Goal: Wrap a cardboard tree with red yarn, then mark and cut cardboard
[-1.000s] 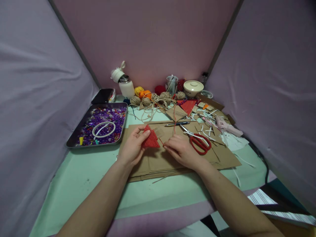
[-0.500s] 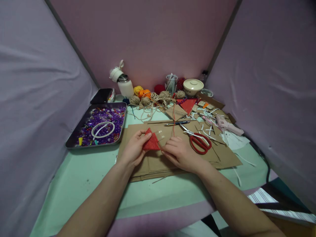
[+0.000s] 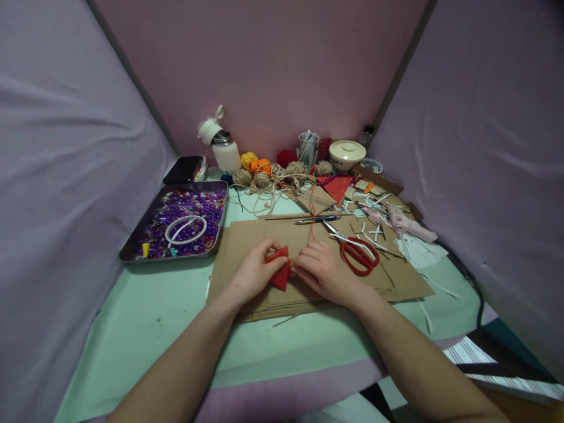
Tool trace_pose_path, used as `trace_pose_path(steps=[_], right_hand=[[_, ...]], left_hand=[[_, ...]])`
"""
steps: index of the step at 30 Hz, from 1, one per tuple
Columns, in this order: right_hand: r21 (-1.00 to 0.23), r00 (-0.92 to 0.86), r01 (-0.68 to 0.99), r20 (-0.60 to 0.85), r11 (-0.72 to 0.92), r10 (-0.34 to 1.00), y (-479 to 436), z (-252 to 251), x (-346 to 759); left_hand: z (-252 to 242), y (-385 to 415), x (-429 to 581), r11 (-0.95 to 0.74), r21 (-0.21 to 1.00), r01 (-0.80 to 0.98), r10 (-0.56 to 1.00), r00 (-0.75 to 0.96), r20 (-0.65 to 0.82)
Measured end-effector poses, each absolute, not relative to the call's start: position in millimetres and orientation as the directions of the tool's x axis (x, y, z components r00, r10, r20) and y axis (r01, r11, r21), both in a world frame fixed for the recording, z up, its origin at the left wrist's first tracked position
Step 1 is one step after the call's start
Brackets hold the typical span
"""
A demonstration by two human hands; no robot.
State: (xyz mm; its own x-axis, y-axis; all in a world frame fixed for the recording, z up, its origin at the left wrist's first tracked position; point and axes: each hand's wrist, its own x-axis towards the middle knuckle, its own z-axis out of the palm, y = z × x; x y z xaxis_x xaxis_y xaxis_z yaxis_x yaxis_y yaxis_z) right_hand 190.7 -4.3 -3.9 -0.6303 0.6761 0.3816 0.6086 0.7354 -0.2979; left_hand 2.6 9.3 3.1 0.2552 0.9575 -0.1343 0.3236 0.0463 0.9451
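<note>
My left hand (image 3: pixel 252 274) is closed on a small red yarn-wrapped triangle (image 3: pixel 281 272), held just above a sheet of brown cardboard (image 3: pixel 399 281). My right hand (image 3: pixel 323 271) meets it from the right, fingers pinched at the triangle's edge where a red thread (image 3: pixel 312 218) runs up toward the back of the table. Most of the triangle is hidden by my fingers. Red-handled scissors (image 3: pixel 358 252) lie just right of my right hand.
A metal tray (image 3: pixel 132 251) of purple beads with a white ring (image 3: pixel 185 228) sits at the left. Twine and yarn balls (image 3: pixel 262 174), a white bottle (image 3: pixel 225 154), a cream lidded bowl (image 3: pixel 346 154), a pen (image 3: pixel 316 220), a pink glue gun (image 3: pixel 409 225) and cardboard scraps crowd the back and right.
The triangle has been turned and lowered between both hands, showing less of its face. My left fingers have closed round it and my right hand stays at its edge.
</note>
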Motion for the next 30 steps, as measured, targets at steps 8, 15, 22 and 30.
trace_pose_path(steps=[8,15,22,30], right_hand=[[-0.461,-0.484,0.631,0.394,0.624,0.781,4.8,-2.1,202.1],[-0.505,-0.48,0.599,0.395,0.622,0.783,6.3,-3.6,201.6],[-0.407,-0.563,0.617,0.37,0.674,0.739,3.8,-7.8,194.9],[-0.306,-0.649,0.595,0.363,0.743,0.669,-4.1,-6.7,189.7]], left_hand=[[9.1,8.3,-1.1,0.211,0.969,0.13,0.861,0.445,-0.247],[12.4,9.1,-3.2,0.28,0.956,-0.085,0.872,0.439,-0.216],[16.6,17.3,-2.2,0.264,0.9,-0.348,0.96,0.186,-0.21],[4.5,22.6,-2.1,0.25,0.904,-0.347,0.968,0.082,-0.236]])
